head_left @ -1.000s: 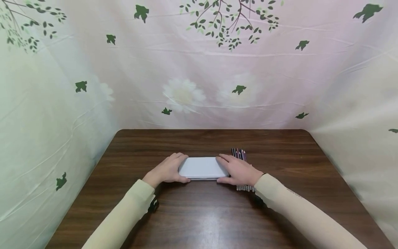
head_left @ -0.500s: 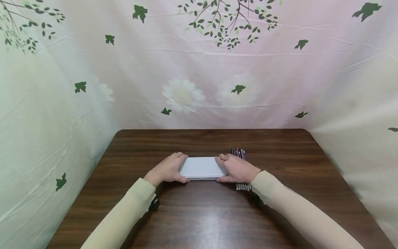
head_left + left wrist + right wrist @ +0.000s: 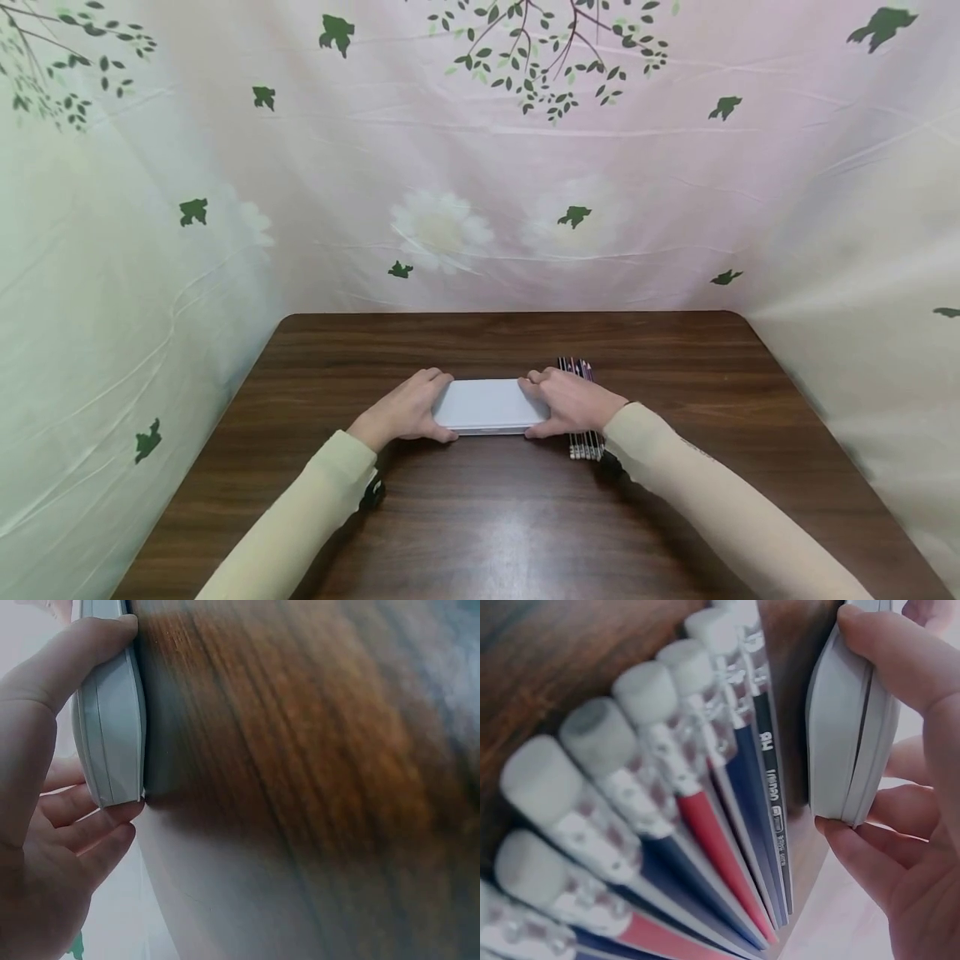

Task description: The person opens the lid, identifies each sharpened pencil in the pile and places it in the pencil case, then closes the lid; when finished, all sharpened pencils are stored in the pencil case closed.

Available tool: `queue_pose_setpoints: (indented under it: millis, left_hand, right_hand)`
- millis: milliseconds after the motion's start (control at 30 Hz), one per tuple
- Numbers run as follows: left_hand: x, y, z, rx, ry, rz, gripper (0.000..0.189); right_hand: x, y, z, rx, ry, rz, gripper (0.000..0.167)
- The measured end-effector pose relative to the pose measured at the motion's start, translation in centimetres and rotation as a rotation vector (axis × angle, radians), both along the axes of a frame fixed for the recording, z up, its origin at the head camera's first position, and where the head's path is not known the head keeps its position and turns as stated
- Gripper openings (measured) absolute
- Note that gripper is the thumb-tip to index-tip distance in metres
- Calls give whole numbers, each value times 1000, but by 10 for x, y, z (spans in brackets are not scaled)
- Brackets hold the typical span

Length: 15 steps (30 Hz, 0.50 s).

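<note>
Pinkish-white cloth [image 3: 660,167], printed with leafy branches [image 3: 555,58] and green birds [image 3: 575,217], hangs behind the box [image 3: 487,404] and to either side of it. Dark brown wood forms the table [image 3: 487,525] under the box, shiny on the near side. Two cream sleeves [image 3: 296,504] reach in from the box's near left and near right. Pale grey and slim, the box itself lies flat, long sides running left to right; a seam along its edge shows as a thin dark gap at the right end. At the box's left end, the left hand [image 3: 405,408] grips it, thumb on the near side and fingers round the far corner, spread no wider than the box. Opposite, the right hand [image 3: 573,400] holds the right end likewise, thumb near, fingers far. Just right of the box, partly hidden by that hand, pencils [image 3: 587,447] lie in a row, reaching past its near and far edges; the barrels are navy, red and black. Nearer than the box sit their white erasers [image 3: 646,691], one with a greyed top.
</note>
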State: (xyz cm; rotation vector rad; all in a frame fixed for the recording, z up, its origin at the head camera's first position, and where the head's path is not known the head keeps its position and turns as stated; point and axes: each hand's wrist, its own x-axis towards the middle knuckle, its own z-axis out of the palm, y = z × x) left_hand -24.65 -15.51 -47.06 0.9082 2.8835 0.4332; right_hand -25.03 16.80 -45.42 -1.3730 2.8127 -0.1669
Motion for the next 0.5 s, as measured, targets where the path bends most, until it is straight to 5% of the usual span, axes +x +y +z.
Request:
queue_pose_setpoints:
  millis: [500]
  left_hand:
    - [2, 1, 0, -1, 23, 1, 97]
  right_hand:
    - [-11, 2, 4, -35, -116, 6, 81]
